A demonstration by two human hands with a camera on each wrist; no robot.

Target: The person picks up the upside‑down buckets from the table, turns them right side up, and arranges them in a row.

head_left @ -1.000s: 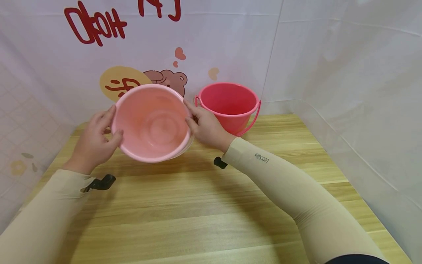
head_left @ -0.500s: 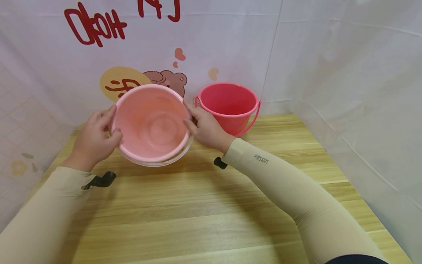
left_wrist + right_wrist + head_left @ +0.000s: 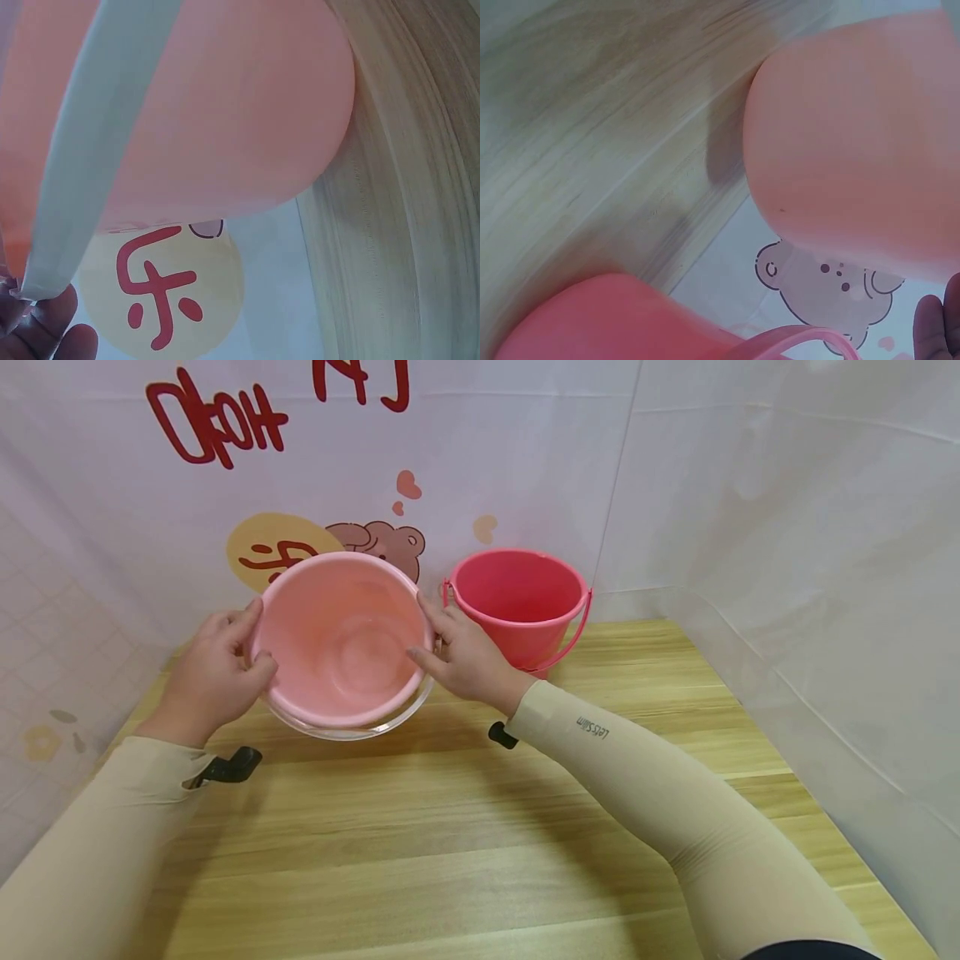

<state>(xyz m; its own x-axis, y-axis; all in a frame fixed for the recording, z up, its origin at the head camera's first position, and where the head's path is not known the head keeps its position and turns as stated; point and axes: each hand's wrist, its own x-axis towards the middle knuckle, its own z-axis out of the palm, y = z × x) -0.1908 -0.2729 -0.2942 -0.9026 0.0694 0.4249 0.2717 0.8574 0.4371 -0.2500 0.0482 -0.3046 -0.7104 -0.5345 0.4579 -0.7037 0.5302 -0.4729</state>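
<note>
A light pink bucket is tipped with its mouth facing me in the head view. My left hand grips the rim at the left, thumb over the inner edge and fingers behind. On the opposite side, my right hand holds the rim, its thumb reaching inside. A pale bail handle hangs below the front rim; the left wrist view shows it as a whitish band across the bucket's outer wall. The bucket's base is close over the table in the right wrist view. Fingertips behind the rim are partly hidden.
A darker pink bucket stands upright at the back, just right of my right hand, its handle lowered. The wood-grain table meets a printed white sheet behind and a pale sheet at the right.
The pale handle has swung down and now shows below the light pink bucket's front rim. My right thumb has shifted slightly inward. The darker bucket stays put.
</note>
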